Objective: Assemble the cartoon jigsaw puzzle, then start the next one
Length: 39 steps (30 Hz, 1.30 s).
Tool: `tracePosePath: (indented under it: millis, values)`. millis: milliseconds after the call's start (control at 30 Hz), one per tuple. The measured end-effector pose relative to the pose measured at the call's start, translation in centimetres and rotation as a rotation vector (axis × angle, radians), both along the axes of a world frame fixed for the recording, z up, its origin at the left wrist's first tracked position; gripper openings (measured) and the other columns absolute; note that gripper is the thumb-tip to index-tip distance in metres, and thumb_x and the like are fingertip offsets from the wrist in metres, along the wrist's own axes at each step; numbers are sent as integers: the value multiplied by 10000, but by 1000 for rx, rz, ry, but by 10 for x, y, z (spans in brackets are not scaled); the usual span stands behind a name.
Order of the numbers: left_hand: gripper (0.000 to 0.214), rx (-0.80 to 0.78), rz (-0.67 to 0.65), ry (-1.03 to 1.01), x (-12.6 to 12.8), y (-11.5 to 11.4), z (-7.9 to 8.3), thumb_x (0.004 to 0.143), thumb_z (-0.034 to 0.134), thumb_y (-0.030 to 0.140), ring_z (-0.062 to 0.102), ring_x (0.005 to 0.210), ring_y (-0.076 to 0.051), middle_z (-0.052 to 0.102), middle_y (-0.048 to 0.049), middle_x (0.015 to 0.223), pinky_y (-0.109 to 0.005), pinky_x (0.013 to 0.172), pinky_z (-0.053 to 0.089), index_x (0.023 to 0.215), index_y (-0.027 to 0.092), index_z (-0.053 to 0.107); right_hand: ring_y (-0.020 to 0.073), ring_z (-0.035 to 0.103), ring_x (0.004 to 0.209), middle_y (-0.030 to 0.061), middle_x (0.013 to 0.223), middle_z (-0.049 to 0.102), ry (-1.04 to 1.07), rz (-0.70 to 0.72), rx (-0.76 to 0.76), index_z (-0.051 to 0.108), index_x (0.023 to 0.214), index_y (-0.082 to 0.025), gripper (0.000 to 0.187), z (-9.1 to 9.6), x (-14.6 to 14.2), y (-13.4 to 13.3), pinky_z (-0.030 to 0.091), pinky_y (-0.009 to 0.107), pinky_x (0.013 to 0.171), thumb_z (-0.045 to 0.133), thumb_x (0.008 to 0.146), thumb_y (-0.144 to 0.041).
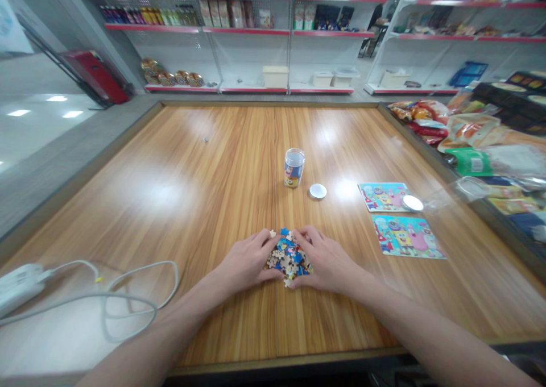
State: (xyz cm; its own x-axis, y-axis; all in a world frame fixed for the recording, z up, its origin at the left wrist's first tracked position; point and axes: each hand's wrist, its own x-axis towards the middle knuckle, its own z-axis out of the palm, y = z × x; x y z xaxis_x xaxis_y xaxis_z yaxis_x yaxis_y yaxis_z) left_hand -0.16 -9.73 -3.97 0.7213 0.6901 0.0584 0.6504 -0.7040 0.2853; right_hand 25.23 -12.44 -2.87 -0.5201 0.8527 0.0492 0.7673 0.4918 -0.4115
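Note:
A small heap of jigsaw puzzle pieces [287, 256], some bare tan and some printed blue, lies on the wooden table between my hands. My left hand [251, 257] curves around its left side, fingertips and thumb touching the pieces. From the right, my right hand [326, 259] cups the same heap, its thumb near the front edge. Beyond them stands an upright clear can [294, 170] with a cartoon label and its top off. A round white lid [318, 191] rests beside the can. Parts of the heap are hidden under my fingers.
Two cartoon picture sheets [407, 238] lie at right, the farther bearing another lid [413, 204]. A clear plastic container [471, 188] lies near packaged snacks [482, 131]. A white power strip [21, 287] and looped cable [140, 302] occupy the left front. Store shelves [247, 32] stand behind.

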Motion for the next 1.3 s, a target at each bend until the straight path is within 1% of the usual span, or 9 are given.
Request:
tracePosePath:
  millis: [100, 200, 467, 633, 833, 933, 1000, 1167, 1300]
  values:
    - [531, -8, -17, -24, 7, -2, -3, 929, 646, 512, 641, 1106, -301, 589, -132, 1228, -435, 882, 587, 1326, 184, 516, 316, 630, 1038, 141, 1183, 570, 15, 63, -15, 485, 1390, -167, 829, -3, -5, 1, 575, 500, 867, 774, 758, -619]
    - [357, -22, -30, -49, 11, -3, -4, 967, 606, 459, 648, 1055, -269, 606, -103, 1153, -409, 860, 591, 1198, 189, 572, 287, 646, 1007, 116, 1142, 586, 31, 89, -17, 531, 1330, -185, 677, -5, -7, 2, 580, 461, 839, 751, 815, -566]
    - [311, -36, -45, -114, 11, -2, -4, 974, 617, 386, 651, 1047, -247, 627, -84, 1122, -391, 874, 588, 1213, 193, 567, 271, 670, 969, 100, 1049, 646, 34, 126, -5, 591, 1201, -160, 556, -7, -6, 4, 578, 406, 820, 752, 828, -541]
    - [252, -26, -55, -141, 10, -1, -6, 983, 606, 366, 663, 1032, -242, 640, -81, 1101, -385, 857, 591, 1161, 187, 599, 256, 677, 933, 85, 999, 670, 73, 164, 2, 629, 1116, -163, 393, -8, -6, 3, 581, 385, 800, 745, 869, -446]
    - [198, 8, -115, -200, 9, -1, -6, 1033, 511, 318, 676, 957, -188, 655, -58, 1057, -326, 821, 591, 1134, 205, 639, 204, 677, 985, 72, 1063, 687, 180, 198, 35, 640, 1165, -208, 186, -10, -3, 6, 578, 343, 851, 572, 1000, -262]
    - [215, 43, -115, -243, 8, -1, -5, 1046, 478, 299, 672, 895, -175, 659, -59, 1000, -303, 772, 588, 1112, 192, 653, 195, 671, 909, 73, 984, 671, 221, 184, 54, 665, 1102, -187, 178, -8, -3, 7, 587, 342, 808, 525, 1022, -262]
    - [223, 71, -105, -277, 6, 0, -3, 1046, 474, 279, 670, 889, -170, 663, -63, 992, -288, 759, 585, 1153, 193, 649, 191, 667, 891, 73, 970, 656, 283, 163, 80, 659, 1146, -186, 205, -6, -4, 6, 593, 346, 801, 507, 1029, -261]
    - [283, 131, -76, -344, -2, 3, 1, 1048, 466, 271, 683, 967, -184, 688, -90, 1078, -303, 813, 586, 1285, 195, 600, 200, 673, 997, 90, 1086, 667, 474, 151, 176, 582, 1323, -226, 317, -1, -4, 4, 600, 362, 863, 500, 1018, -197]
    - [336, 124, -56, -323, -8, 6, 4, 1047, 495, 358, 691, 1002, -196, 691, -97, 1126, -312, 844, 579, 1332, 190, 554, 219, 653, 1100, 108, 1201, 656, 436, 187, 145, 529, 1388, -228, 422, 10, 6, 5, 578, 392, 946, 608, 975, -246]
